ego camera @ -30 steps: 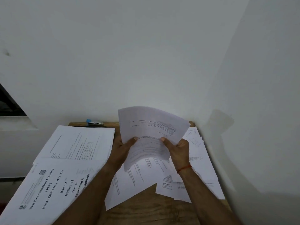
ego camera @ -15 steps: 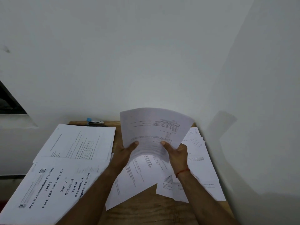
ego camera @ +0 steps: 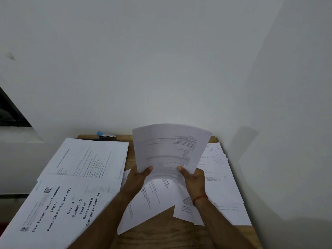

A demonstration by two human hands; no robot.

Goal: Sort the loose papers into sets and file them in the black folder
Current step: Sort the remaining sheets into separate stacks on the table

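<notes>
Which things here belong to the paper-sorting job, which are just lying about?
Job: held sheets, gripped by left hand and right hand; titled stack; plain stack behind it; loose papers at right.
Lying about: stapler, untouched at the back edge of the table.

Plain white walls [ego camera: 161, 60] meet in corner; wooden table [ego camera: 161, 236] below; dark opening [ego camera: 9, 112] far left.

Left hand [ego camera: 138, 178]: bare, thumbnail short and plain | Right hand [ego camera: 195, 180]: bare, thumbnail short and plain | Right wrist: thin red-orange thread band [ego camera: 199, 198] worn round it, knot not discernible | Left forearm [ego camera: 107, 218], right forearm [ego camera: 221, 225]: bare down to frame edge
</notes>
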